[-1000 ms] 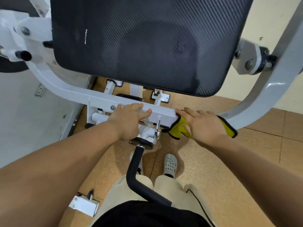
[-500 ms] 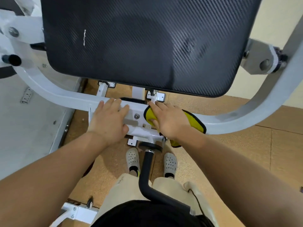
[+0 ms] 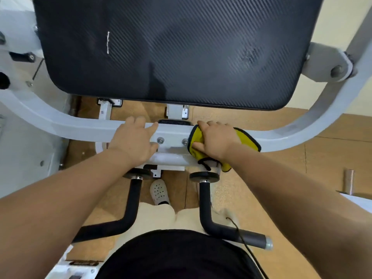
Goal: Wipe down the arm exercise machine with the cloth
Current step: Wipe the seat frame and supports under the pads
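Observation:
The arm exercise machine has a curved white steel crossbar (image 3: 70,125) under a large black textured pad (image 3: 181,51). A yellow cloth with dark trim (image 3: 246,140) is draped over the bar right of its centre plate. My right hand (image 3: 214,138) presses flat on that cloth, fingers over the bar's top edge. My left hand (image 3: 135,140) rests palm-down on the bare bar just left of the two bolts (image 3: 161,140), fingers spread, holding nothing. Two black bent handles (image 3: 205,200) hang below the bar.
A white frame arm with a pivot bracket (image 3: 332,63) rises at the right. More white frame parts and a black knob (image 3: 3,79) stand at the left. Tan tiled floor (image 3: 332,158), my legs and a white perforated shoe (image 3: 159,191) lie below.
The right hand slid the cloth left along the bar toward the centre plate, then eased slightly right. The left hand stayed on the bar. The view shifted, bringing both handles into sight.

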